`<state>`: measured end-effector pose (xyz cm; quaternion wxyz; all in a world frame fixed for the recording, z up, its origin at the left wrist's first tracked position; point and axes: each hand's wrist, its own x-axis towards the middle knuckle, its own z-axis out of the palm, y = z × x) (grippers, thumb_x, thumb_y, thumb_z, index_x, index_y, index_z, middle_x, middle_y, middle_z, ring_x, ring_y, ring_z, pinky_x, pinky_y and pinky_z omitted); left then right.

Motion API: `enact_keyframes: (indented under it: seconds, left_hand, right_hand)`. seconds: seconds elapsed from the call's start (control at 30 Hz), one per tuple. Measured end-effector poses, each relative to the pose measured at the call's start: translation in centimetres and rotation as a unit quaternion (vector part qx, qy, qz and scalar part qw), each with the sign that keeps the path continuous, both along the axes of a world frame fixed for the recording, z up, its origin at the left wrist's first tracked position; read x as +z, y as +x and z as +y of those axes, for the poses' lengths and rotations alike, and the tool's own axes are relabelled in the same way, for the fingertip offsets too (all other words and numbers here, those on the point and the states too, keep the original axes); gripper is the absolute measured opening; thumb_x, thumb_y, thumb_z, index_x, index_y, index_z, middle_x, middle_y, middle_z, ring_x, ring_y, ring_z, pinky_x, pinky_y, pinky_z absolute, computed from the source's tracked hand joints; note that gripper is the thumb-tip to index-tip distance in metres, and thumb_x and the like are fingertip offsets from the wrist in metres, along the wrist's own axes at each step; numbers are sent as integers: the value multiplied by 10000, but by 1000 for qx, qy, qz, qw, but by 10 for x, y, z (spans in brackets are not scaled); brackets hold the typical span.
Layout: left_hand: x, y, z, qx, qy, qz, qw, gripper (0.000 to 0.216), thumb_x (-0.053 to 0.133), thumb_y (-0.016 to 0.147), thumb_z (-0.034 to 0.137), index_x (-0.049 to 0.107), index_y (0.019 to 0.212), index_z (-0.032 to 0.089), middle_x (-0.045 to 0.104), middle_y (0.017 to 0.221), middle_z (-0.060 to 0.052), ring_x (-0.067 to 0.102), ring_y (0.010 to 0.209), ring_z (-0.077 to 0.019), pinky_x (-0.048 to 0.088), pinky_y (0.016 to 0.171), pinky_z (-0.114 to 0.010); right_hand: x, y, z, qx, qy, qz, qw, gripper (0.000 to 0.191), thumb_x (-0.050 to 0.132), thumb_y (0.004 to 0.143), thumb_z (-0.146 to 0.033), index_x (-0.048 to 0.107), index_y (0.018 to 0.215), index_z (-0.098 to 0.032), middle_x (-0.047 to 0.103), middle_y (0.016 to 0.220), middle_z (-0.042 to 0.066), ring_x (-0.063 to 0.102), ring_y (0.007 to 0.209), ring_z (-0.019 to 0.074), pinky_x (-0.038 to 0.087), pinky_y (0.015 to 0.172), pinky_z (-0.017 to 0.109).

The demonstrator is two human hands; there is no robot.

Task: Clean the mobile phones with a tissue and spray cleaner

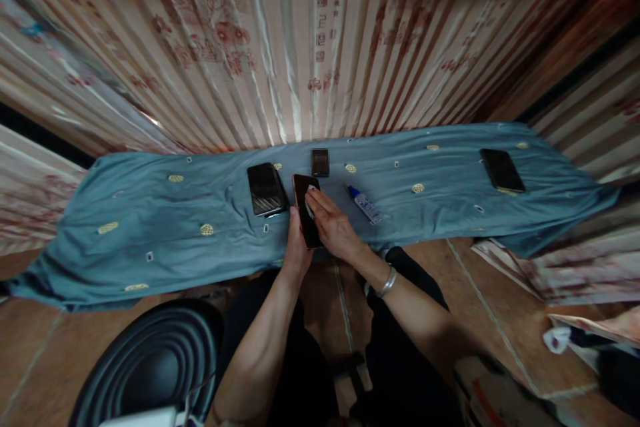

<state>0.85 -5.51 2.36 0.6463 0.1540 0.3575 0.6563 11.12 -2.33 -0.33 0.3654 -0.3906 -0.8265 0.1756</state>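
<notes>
Phone (pixel 310 232) over blue cloth's (pixel 165 213) near edge, cloth spreading wide both sides; left hand (pixel 298 243) half-curled round phone, right hand (pixel 331 225), fingers bunched, pressing white wipe (pixel 309 208) on it; two other phones (pixel 264 187), one blue-capped bottle (pixel 367 205).

Our left arm (pixel 265 330) points to one o'clock, and our left hand (pixel 298 244) has its thumb up toward twelve. Our right arm (pixel 415 313) points between ten and eleven, our right hand (pixel 333 227) palm down, fingers together.
</notes>
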Motion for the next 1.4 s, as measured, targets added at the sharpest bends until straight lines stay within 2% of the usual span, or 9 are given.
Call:
enact_keyframes:
  seconds: [0.13, 0.3, 0.47, 0.6, 0.77, 0.87, 1.07, 1.23, 1.4]
  left_hand:
    - [0, -1, 1, 5, -48, -15, 999, 517, 387, 1048, 443, 584, 1437, 165, 587, 1503, -87, 468, 1461, -205, 355, 1223, -324]
    - [-1, 2, -5, -47, -21, 0, 999, 509, 407, 1036, 466, 584, 1445, 220, 545, 1547, -47, 388, 1512, -214, 331, 1241, -350]
    - [-3, 5, -10, -90, -17, -1, 996, 529, 426, 1025, 486, 584, 1446, 207, 607, 1485, -63, 381, 1516, -227, 296, 1259, -391]
    - [-3, 2, -8, -86, -30, -7, 996, 532, 428, 1023, 484, 581, 1450, 207, 610, 1481, -67, 386, 1514, -228, 297, 1258, -394]
    - [-2, -2, -4, -43, -49, -10, 998, 500, 365, 1051, 418, 571, 1455, 207, 605, 1488, -56, 404, 1502, -193, 322, 1243, -349]
    - [-3, -3, -4, -60, -69, -10, 996, 486, 398, 1041, 429, 612, 1413, 200, 628, 1460, -69, 441, 1481, -216, 351, 1230, -366]
    - [-5, -1, -6, -77, -48, -9, 996, 503, 472, 1012, 455, 606, 1423, 197, 630, 1456, -78, 453, 1473, -244, 337, 1242, -419]
    - [-3, -4, -5, -80, -40, -17, 996, 513, 493, 994, 516, 642, 1381, 215, 680, 1392, -72, 488, 1448, -248, 332, 1244, -419]
    - [-2, -8, -5, -68, -29, -9, 997, 474, 456, 1014, 509, 686, 1299, 209, 714, 1336, -67, 522, 1420, -237, 371, 1221, -410]
  right_hand:
    - [2, -5, -4, 41, 17, 8, 999, 593, 363, 973, -66, 432, 1553, -167, 472, 1590, 134, 337, 1541, 211, 342, 1275, 450]
    - [4, 2, 9, 13, 23, -3, 1000, 579, 387, 976, -95, 440, 1547, -167, 479, 1584, 136, 340, 1539, 233, 336, 1274, 496]
    - [6, 11, 21, -14, 17, -9, 1000, 578, 363, 975, -91, 435, 1547, -138, 466, 1591, 153, 330, 1545, 237, 311, 1282, 509]
    - [4, 8, 17, 7, 23, -12, 1000, 588, 345, 963, -65, 434, 1542, -117, 448, 1601, 163, 309, 1554, 223, 308, 1284, 489]
    - [0, 0, 9, 46, 34, -5, 998, 586, 358, 957, -58, 447, 1533, -122, 439, 1609, 151, 304, 1555, 208, 329, 1279, 449]
    - [0, 2, 12, 32, 29, -6, 999, 611, 364, 952, -50, 431, 1547, -168, 446, 1609, 127, 317, 1549, 206, 341, 1272, 469]
    - [2, 9, 22, 2, 25, -16, 1000, 579, 345, 976, -83, 432, 1546, -130, 461, 1591, 164, 345, 1538, 235, 331, 1272, 498]
    - [-6, 10, 24, -31, 12, -6, 999, 551, 362, 1006, -132, 431, 1552, -164, 487, 1577, 141, 374, 1524, 228, 344, 1271, 487]
    - [-14, 11, 27, -54, -2, 2, 999, 537, 361, 995, -118, 476, 1519, -129, 509, 1555, 161, 411, 1503, 227, 364, 1262, 465]
